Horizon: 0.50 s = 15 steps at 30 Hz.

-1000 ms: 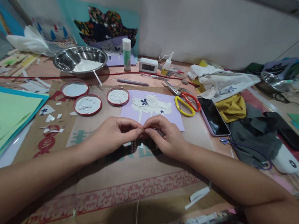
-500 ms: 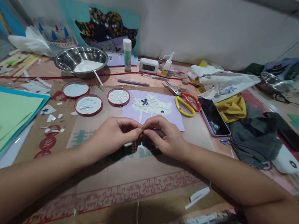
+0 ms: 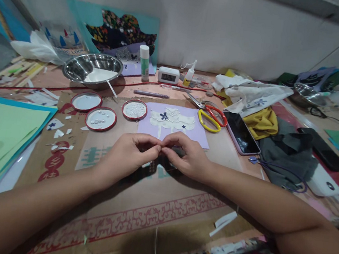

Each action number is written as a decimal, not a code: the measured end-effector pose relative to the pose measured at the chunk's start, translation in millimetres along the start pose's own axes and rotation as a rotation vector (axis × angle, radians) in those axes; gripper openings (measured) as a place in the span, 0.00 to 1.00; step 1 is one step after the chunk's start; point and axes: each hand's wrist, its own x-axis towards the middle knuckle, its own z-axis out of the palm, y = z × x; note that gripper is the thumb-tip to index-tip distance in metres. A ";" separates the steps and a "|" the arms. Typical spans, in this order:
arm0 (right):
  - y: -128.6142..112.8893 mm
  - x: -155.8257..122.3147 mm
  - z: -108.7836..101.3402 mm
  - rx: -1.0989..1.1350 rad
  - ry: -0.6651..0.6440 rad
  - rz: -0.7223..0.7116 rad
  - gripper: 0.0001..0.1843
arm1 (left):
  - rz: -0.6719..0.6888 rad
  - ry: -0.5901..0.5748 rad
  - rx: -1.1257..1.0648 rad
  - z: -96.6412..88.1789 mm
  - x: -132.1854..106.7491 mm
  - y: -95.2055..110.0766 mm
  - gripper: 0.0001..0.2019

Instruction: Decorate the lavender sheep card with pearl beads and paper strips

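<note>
Nr purple card (image 3: 165, 130), L hand (image 3: 134, 150) touching R hand (image 3: 189, 157)

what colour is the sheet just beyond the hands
The sheet is light purple, best seen in the head view.

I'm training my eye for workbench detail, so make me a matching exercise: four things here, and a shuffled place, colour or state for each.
1. Left hand
2. Scissors
3. Lilac card
4. Glue stick

A. Standing just left of the clock
B. Red and yellow handles
C. Fingertips close to the right hand's
D. Bears a white shape

Pairs: 1-C, 2-B, 3-D, 4-A
</note>
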 end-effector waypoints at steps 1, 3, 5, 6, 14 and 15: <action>0.6 -0.1 -0.3 0.017 0.009 0.014 0.05 | 0.009 -0.008 -0.002 -0.5 -0.1 0.2 0.10; 2.3 -0.2 -0.9 0.069 0.031 0.056 0.04 | 0.021 -0.028 -0.019 -1.6 0.4 0.4 0.12; 4.2 -0.2 -1.2 0.124 0.039 0.095 0.04 | 0.034 -0.049 -0.024 -2.4 1.4 -0.1 0.13; 4.9 -0.1 -1.2 0.144 0.037 0.112 0.03 | 0.039 -0.056 -0.022 -2.7 2.0 -0.6 0.12; 4.6 -0.2 -0.6 0.181 0.012 0.142 0.03 | 0.050 -0.067 -0.026 -2.3 3.7 -3.9 0.11; 4.3 -0.3 -0.6 0.185 0.012 0.144 0.03 | 0.059 -0.069 -0.015 -2.3 3.6 -4.0 0.11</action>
